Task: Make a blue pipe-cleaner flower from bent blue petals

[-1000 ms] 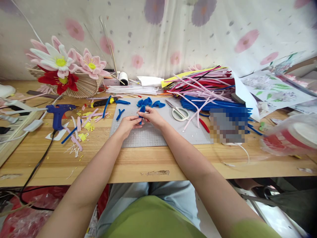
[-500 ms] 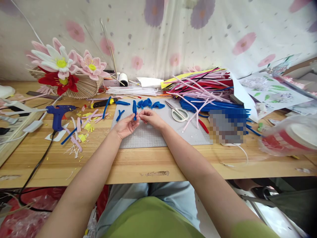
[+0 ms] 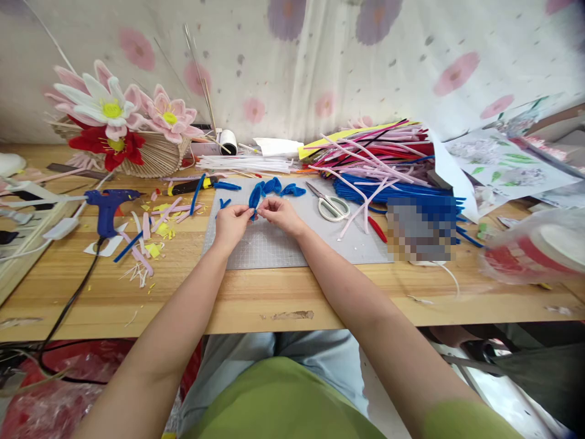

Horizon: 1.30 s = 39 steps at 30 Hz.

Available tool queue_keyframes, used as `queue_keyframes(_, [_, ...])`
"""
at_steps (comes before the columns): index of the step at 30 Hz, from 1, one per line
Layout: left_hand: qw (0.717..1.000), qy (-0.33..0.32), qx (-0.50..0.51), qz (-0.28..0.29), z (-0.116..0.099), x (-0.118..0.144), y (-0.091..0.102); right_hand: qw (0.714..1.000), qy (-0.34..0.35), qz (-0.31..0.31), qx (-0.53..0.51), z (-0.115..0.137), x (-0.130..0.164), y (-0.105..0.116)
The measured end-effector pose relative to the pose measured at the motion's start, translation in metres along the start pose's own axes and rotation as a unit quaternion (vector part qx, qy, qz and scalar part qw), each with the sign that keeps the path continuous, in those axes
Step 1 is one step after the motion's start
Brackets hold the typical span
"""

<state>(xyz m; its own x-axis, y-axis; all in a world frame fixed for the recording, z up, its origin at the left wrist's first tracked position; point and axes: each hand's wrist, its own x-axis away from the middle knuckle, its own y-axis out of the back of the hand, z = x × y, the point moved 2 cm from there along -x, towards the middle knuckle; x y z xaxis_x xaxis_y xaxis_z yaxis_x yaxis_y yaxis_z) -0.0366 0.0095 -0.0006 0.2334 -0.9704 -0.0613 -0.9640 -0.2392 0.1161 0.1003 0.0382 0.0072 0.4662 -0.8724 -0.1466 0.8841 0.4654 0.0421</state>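
Wooden tabletop (image 3: pixel 274 302) lies nearest, then a gray cutting mat (image 3: pixel 269 257). Over it, left hand (image 3: pixel 231 228) and right hand (image 3: pixel 282 217) have fingers pinched on the base of 1 blue chenille petal (image 3: pixel 255 195); beyond lie white chenille stems (image 3: pixel 244 164).

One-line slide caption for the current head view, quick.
Left hand and right hand meet at a blue fuzzy piece over a gray mat, scissors lying nearby.

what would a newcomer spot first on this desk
Probably the big pink, white and red flowers at the back left. Next, the heap of coloured pipe cleaners right of centre. The left hand and right hand meet at a blue petal over the grey mat.
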Motion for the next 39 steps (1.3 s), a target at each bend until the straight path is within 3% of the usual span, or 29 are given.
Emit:
queue_keyframes(2, [1.000,-0.011,-0.020,0.007,0.004,-0.001,-0.001,1.000,-0.020,0.006,-0.012,-0.003,-0.001,0.002])
queue_keyframes(6, [0.998,0.034,0.028,0.042,0.002,0.003,-0.006,0.997,-0.043,-0.042,-0.055,-0.005,-0.002,0.007])
queue_keyframes(11, [0.987,0.092,0.067,0.114,-0.008,0.014,-0.012,0.997,-0.057,0.009,-0.043,-0.005,-0.002,0.007])
queue_keyframes(15, [0.975,0.110,0.119,0.151,-0.011,0.018,-0.012,0.997,-0.064,-0.020,-0.028,-0.008,-0.004,0.010])
queue_keyframes(22, [0.971,0.138,0.119,0.157,-0.008,0.017,-0.009,0.997,-0.071,0.028,-0.001,-0.004,-0.002,0.013])
queue_keyframes(27, [0.971,0.157,0.110,0.141,-0.010,0.018,-0.009,0.996,-0.080,-0.013,-0.038,-0.008,-0.002,0.014])
queue_keyframes(30, [0.972,0.155,0.089,0.149,-0.012,0.020,-0.010,0.997,-0.071,-0.034,0.004,-0.008,-0.004,0.018])
queue_keyframes(35, [0.972,0.154,0.060,0.169,-0.013,0.022,-0.012,0.992,-0.043,0.005,0.121,-0.002,-0.005,0.025])
queue_keyframes(39, [0.972,0.157,0.055,0.168,-0.011,0.020,-0.012,0.982,-0.018,-0.014,0.186,-0.001,-0.007,0.025])
